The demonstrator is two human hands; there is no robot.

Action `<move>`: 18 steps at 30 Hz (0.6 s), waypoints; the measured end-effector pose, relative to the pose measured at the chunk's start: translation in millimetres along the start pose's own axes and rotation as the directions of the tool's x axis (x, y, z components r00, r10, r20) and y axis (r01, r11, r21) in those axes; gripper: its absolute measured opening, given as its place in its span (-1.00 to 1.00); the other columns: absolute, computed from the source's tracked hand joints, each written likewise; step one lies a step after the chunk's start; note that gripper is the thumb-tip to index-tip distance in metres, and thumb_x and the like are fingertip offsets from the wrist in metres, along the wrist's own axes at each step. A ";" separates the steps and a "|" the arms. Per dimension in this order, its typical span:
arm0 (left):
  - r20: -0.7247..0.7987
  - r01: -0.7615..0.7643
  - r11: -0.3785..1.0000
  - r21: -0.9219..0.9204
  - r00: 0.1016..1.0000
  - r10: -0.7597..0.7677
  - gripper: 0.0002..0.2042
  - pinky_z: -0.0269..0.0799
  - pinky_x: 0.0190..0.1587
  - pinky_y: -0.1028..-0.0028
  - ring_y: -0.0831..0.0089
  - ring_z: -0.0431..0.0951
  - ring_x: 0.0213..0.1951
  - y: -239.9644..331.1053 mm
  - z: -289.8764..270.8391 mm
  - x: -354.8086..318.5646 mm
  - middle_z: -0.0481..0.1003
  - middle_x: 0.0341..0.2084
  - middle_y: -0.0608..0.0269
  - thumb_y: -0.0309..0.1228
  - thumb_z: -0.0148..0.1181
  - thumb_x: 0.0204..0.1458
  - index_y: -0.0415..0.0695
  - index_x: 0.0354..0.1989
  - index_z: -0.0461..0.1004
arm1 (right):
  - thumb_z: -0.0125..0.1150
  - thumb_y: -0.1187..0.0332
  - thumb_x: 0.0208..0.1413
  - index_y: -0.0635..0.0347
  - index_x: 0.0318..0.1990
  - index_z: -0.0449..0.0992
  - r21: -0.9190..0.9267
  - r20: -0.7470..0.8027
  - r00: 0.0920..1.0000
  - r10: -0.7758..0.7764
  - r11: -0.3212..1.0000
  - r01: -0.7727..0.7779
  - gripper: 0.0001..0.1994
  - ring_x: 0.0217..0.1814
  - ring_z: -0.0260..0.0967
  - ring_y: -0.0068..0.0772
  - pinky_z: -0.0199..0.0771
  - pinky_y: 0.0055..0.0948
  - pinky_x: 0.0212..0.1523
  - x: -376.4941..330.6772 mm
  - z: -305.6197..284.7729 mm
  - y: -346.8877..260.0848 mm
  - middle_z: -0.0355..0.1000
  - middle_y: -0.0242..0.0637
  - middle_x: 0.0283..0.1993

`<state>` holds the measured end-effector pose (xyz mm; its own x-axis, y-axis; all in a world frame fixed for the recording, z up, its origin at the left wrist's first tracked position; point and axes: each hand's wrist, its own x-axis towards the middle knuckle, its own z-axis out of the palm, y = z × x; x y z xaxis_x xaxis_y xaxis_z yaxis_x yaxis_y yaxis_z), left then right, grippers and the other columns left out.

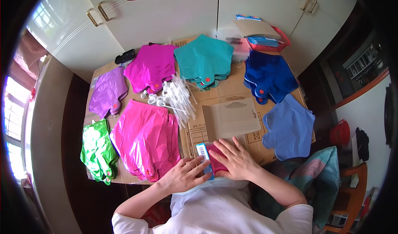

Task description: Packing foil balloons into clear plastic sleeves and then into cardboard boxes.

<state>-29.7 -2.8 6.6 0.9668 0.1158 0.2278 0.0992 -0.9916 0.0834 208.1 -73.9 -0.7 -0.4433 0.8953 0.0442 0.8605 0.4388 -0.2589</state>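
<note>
At the table's near edge lies a dark pink folded foil piece (218, 158), next to a blue and white card (202, 150) with a barcode. My right hand (238, 159) rests flat on the pink piece, fingers spread. My left hand (187, 175) is at the card's left side, its fingers slightly bent and apart, their tips touching the card. A clear plastic sleeve (234, 120) lies just beyond my hands. To its left is a heap of white plastic sticks (180, 101) with small white cups (157, 99).
Star-shaped foil balloon stacks ring the cardboard-covered table: green (98, 149), pink (143, 136), purple (108, 91), magenta (151, 66), teal (203, 58), dark blue (271, 74), light blue (290, 128). A red basket (282, 45) and black object (125, 57) stand at the back.
</note>
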 end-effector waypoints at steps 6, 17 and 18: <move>-0.078 -0.018 1.000 0.023 0.997 0.020 -0.81 0.28 -0.03 0.37 0.46 0.34 0.03 4.6 -11.1 4.5 0.35 -0.03 0.41 -0.28 0.10 -0.04 0.07 -0.23 0.48 | -0.03 -0.19 0.01 -0.07 0.25 0.14 -0.029 0.015 1.000 0.025 0.999 -0.025 -0.31 0.40 -0.16 -0.19 -0.29 0.05 0.34 -0.3 1.4 -1.5 -0.09 -0.17 0.35; -0.029 0.026 0.999 -0.022 0.999 -0.026 -0.78 0.29 -0.06 0.37 0.52 0.44 -0.04 12.8 -7.9 -8.1 0.47 -0.20 0.37 -0.31 0.18 -0.11 -0.05 -0.26 0.52 | -0.05 -0.21 0.01 0.00 0.27 0.09 -0.051 0.009 1.000 0.030 0.998 -0.029 -0.26 0.39 -0.14 -0.17 -0.30 0.12 0.32 -0.2 2.3 -5.6 -0.04 -0.23 0.35; -0.016 0.038 0.999 -0.018 0.999 -0.038 -0.75 0.29 -0.06 0.36 0.52 0.43 -0.02 15.2 -3.7 -10.5 0.46 -0.17 0.37 -0.29 0.20 -0.13 -0.05 -0.24 0.52 | -0.04 -0.21 0.01 0.01 0.27 0.09 -0.053 0.008 1.000 0.029 0.998 -0.029 -0.26 0.39 -0.14 -0.17 -0.29 0.12 0.32 -0.3 2.8 -6.1 -0.03 -0.23 0.35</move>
<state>-39.2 -18.9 9.1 0.9585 0.1548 0.2395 0.1317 -0.9852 0.1097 202.3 -77.0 -1.9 -0.4199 0.9071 0.0292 0.8850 0.4164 -0.2083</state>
